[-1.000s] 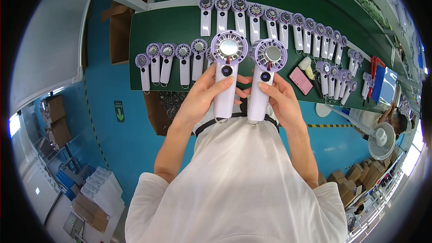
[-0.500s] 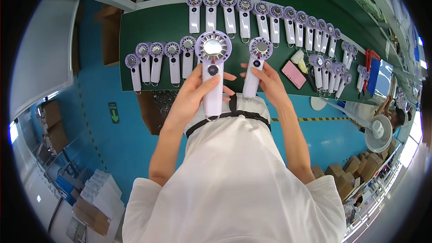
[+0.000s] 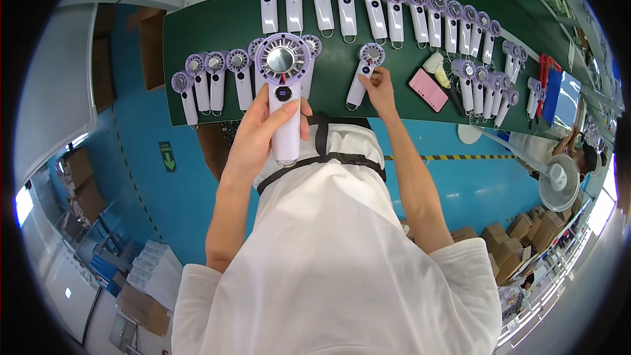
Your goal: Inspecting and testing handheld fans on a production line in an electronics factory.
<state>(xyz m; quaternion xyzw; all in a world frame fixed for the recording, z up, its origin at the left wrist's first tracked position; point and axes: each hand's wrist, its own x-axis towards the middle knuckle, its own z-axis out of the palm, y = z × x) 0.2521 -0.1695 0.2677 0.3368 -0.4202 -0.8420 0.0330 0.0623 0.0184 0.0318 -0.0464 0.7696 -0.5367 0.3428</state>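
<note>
A lilac and white handheld fan (image 3: pixel 285 135) is upright in front of me, with my left hand (image 3: pixel 253 135) closed around its handle and the thumb on the front. Its round head has a shiny silver disc, and the small dark display below is lit. Further right, my right hand (image 3: pixel 380 94) pinches the handle side of a second handheld fan (image 3: pixel 372 54). That one is tilted over the green table (image 3: pixel 338 82), its head pointing away. Whether it rests on the surface, I cannot tell. Behind the left-hand fan, others are partly hidden.
Several matching fans (image 3: pixel 347 16) form a long row at the back, with a shorter row (image 3: pixel 215 82) at left. At right are a pink rectangular item (image 3: pixel 428 89), a crumpled whitish-yellow piece (image 3: pixel 437 69) and a cluster of fans (image 3: pixel 467 89). A white pedestal fan (image 3: pixel 559 183) stands beyond.
My right hand has carried its fan forward from the near edge to over the table. The left-hand fan has shifted slightly left and up, and its display now shows brighter. The view has shifted slightly.
</note>
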